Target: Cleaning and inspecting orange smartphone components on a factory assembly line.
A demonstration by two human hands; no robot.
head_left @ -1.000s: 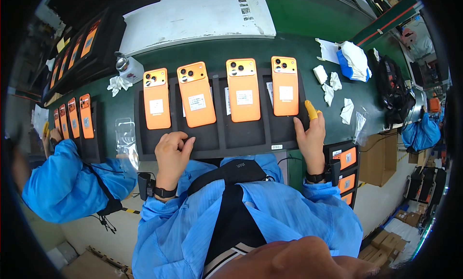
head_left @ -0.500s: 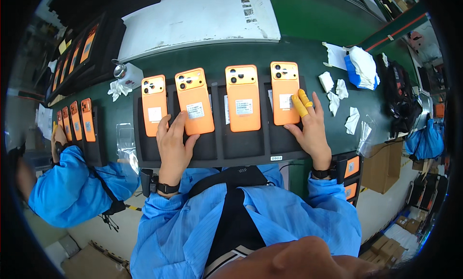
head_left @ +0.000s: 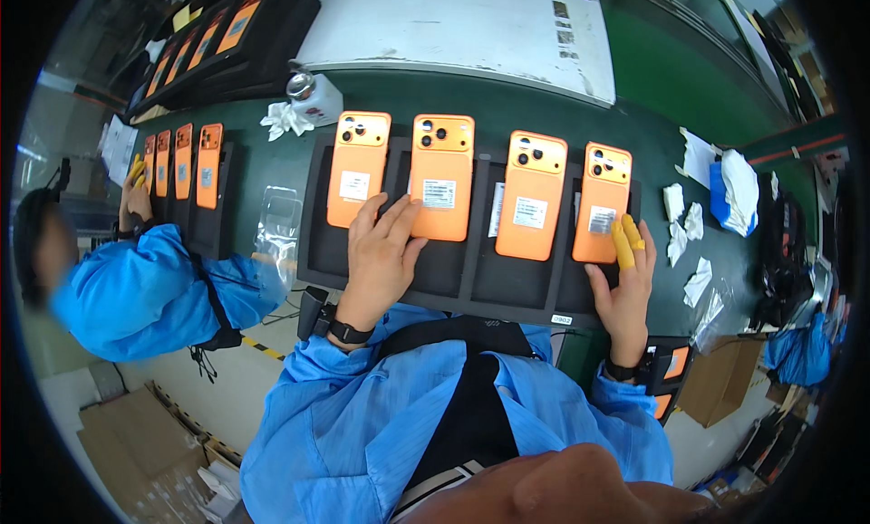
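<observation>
Several orange phones lie back-up in a row on a black slotted tray point(head_left: 471, 284) on the green table. My left hand point(head_left: 381, 252) rests flat on the tray, its fingers spread and touching the lower edge of the second phone point(head_left: 441, 175), next to the first phone point(head_left: 358, 168). My right hand point(head_left: 625, 284), with yellow finger cots on two fingers, lies at the tray's right end, its fingertips touching the bottom of the rightmost phone point(head_left: 601, 201). The third phone point(head_left: 532, 193) lies untouched between them. Neither hand grips anything.
A co-worker in a blue coat point(head_left: 136, 288) works at the left over another tray of orange phones point(head_left: 195, 166). A small white bottle point(head_left: 313, 94) and crumpled wipes point(head_left: 285, 118) stand behind my tray. White wipes point(head_left: 689, 225) and a blue cloth point(head_left: 729, 189) lie to the right.
Both hands slid forward from the tray's near edge up onto the tray, the left one reaching the second phone, the right one the rightmost phone.
</observation>
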